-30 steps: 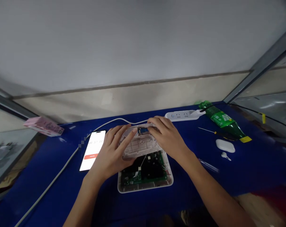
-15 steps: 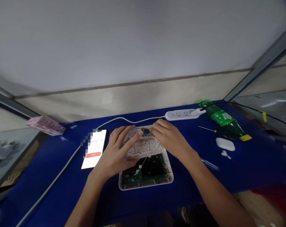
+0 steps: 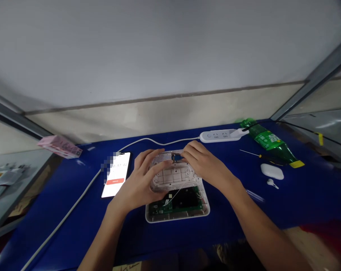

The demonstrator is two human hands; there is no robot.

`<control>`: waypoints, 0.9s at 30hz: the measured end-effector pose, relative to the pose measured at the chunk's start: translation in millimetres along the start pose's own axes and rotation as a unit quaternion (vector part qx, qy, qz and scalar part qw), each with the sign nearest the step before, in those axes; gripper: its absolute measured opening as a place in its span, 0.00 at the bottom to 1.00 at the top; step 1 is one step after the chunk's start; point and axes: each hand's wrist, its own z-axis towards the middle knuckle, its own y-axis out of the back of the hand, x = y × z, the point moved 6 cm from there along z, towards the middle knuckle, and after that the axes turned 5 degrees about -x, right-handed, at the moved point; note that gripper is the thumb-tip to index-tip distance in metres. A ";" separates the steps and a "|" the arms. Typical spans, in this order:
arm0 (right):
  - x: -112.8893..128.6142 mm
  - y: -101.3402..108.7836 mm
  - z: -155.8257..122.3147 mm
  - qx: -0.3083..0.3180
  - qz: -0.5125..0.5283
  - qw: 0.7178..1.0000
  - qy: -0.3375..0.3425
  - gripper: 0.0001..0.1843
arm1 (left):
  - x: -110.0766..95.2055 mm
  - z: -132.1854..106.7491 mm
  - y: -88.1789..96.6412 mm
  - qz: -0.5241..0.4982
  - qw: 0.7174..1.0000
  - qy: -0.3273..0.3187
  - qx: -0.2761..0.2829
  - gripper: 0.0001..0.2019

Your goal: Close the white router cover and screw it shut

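Observation:
A white perforated plastic cover point(image 3: 173, 177) leans over the far part of an open white casing point(image 3: 177, 219). Inside the casing lies a green circuit board point(image 3: 165, 209) with a dark plate and thin white wires. My left hand point(image 3: 143, 178) grips the cover's left side, its thumb below and fingers at the upper edge. Near the top of the cover sits a small blue circuit board point(image 3: 177, 158). The bunched fingers of my right hand point(image 3: 201, 160) are closed at the blue board's right end; their tips are partly hidden.
Left of the casing lies a lit phone point(image 3: 118, 175), with a pink box point(image 3: 60, 146) farther off. A white power strip point(image 3: 221, 136) and cable stretch along the back. To the right are a green bottle point(image 3: 269, 141), a screwdriver point(image 3: 259, 156), an earbud case point(image 3: 272, 171) and an earbud point(image 3: 272, 183).
The whole view has shifted slightly. My hands keep nearly the same hold on the cover and the blue board, and slightly more of the blue board shows now.

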 end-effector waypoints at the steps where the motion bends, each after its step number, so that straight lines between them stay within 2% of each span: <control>1: 2.9 -0.6 0.1 0.005 -0.031 0.999 0.022 0.24 | 0.2 -0.1 0.2 -0.001 1.000 0.003 0.001 0.52; 3: 8.8 -3.0 -0.1 0.016 -0.098 0.993 0.067 0.23 | 0.3 -0.2 -0.1 -0.005 1.000 0.005 0.005 0.49; 6: 9.2 -5.4 0.0 0.013 -0.120 0.990 0.068 0.21 | 0.9 -0.4 -1.3 -0.015 1.000 0.009 0.009 0.45; 10: 1.2 -8.1 -0.8 -0.014 -0.064 0.997 0.039 0.15 | 2.1 0.3 -3.0 -0.022 1.000 0.017 0.007 0.42; 14: -10.0 -4.1 -0.5 -0.068 -0.016 0.998 -0.008 0.06 | 3.3 1.9 -2.1 -0.019 1.000 0.012 -0.012 0.40; 17: -10.8 -0.9 0.1 -0.086 -0.020 0.996 -0.022 0.09 | 5.8 2.6 -1.7 -0.020 0.999 0.019 -0.019 0.41; 20: -9.6 -2.4 0.2 -0.074 -0.018 0.997 -0.025 0.15 | 7.5 3.1 -0.4 -0.024 0.999 0.021 -0.031 0.42; 24: -12.8 -3.8 0.0 -0.070 -0.015 0.996 -0.045 0.07 | 8.9 3.3 0.6 -0.028 0.999 0.016 -0.041 0.42; 27: -10.1 -4.0 0.6 -0.066 -0.039 0.997 -0.023 0.09 | 10.4 3.2 0.1 -0.024 0.999 0.019 -0.035 0.43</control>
